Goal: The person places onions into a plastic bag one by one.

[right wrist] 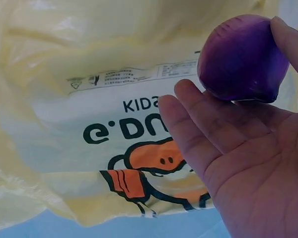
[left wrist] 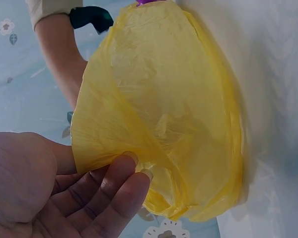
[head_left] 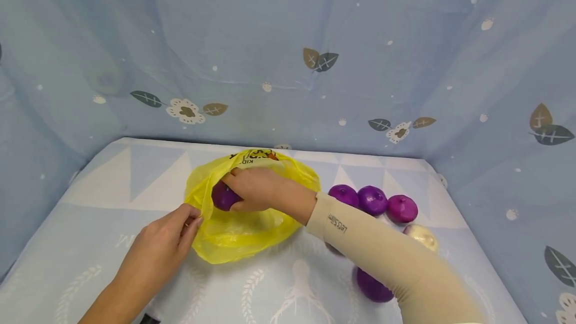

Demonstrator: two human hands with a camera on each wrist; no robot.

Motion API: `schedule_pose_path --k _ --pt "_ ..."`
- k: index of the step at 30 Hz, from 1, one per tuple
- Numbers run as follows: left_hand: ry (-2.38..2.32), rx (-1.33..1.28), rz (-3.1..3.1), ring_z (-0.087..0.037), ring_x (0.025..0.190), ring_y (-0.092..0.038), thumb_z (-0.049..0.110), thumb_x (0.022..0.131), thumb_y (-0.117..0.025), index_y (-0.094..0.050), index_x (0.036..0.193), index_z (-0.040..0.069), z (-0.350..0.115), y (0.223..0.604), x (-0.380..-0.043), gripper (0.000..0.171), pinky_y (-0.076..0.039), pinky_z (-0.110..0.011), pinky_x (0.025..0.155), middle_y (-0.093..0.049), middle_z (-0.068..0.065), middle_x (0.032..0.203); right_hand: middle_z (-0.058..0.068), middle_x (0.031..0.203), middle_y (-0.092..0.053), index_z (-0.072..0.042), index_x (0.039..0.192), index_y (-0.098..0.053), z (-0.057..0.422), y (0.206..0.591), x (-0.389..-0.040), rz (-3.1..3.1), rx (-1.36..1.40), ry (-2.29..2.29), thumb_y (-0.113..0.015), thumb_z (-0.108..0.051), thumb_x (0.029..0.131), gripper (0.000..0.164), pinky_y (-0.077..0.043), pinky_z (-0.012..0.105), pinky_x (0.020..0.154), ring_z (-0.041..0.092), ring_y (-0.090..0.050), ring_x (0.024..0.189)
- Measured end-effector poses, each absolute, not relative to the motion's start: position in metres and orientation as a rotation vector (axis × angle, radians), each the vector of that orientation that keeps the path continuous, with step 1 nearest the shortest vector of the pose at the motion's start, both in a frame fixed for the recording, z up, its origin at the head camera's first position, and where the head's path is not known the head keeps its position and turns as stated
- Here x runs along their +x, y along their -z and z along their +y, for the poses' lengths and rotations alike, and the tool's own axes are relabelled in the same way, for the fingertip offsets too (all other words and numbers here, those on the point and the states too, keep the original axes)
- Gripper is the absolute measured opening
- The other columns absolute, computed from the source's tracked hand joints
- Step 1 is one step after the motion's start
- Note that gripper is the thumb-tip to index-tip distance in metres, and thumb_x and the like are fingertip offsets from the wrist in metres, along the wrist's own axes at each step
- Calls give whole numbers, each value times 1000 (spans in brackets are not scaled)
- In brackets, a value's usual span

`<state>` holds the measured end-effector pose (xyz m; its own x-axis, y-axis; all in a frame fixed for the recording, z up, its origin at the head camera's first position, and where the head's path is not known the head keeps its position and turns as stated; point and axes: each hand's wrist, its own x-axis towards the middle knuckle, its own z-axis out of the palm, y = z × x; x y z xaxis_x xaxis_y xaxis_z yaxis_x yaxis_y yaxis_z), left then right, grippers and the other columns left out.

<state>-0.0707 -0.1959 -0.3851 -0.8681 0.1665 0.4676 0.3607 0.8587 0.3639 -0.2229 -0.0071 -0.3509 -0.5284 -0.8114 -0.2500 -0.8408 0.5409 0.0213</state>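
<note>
1. The table (head_left: 103, 234), pale and patterned, lies under everything; I judge round things could roll on it.
2. The yellow bag (head_left: 229, 253) rests on it, mouth gaping. I expect thin film: light, limp, easily torn. I'd take it by the rim, gently.
3. My left hand (head_left: 166, 234) pinches that rim at its left side.
4. My right hand (head_left: 256, 189) reaches into the bag's mouth, thumb and fingers gripping an onion.
5. That held onion (head_left: 224, 196), purple and glossy, sits within the mouth, toward its left side. I can't tell real from model, so weight is uncertain; smooth skin may slip, so I'd hold it round the widest part.
6. Loose purple onions (head_left: 372, 200) and a pale onion (head_left: 421, 236), similar in size, lie right of the bag.
</note>
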Motion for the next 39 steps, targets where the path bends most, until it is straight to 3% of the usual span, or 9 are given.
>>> schedule_pose_path --k 9,19,31,39 --pt "616 -389 -2639 -5 62 -46 6 88 -84 -64 102 13 -194 379 -71 26 -46 -27 55 -56 11 79 -5 112 -69 -17 132 -64 -12 364 -244 2586 -1248 43 -73 -46 98 45 -50 25 93 11 -63 100" --pt "644 -356 -2656 -5 63 -50 6 90 -83 -65 103 13 -195 380 -70 23 -48 -29 56 -61 10 81 -7 91 -67 -17 120 -70 -17 380 -250 2611 -1234 187 -70 -44 101 33 -51 27 87 11 -62 86" --pt "664 -333 -2671 -5 63 -52 6 91 -82 -65 102 13 -199 378 -70 21 -48 -29 55 -64 8 83 -4 102 -68 -14 129 -64 -24 399 -253 2686 -1240 170 -68 -50 101 46 -51 29 88 12 -64 91" --pt "668 -332 -2618 -7 63 -53 4 90 -81 -66 102 12 -204 380 -72 21 -47 -31 54 -66 8 84 7 134 -59 -6 144 -52 -26 400 -253 2653 -1193 48 -78 -44 93 69 -54 31 92 18 -64 109"
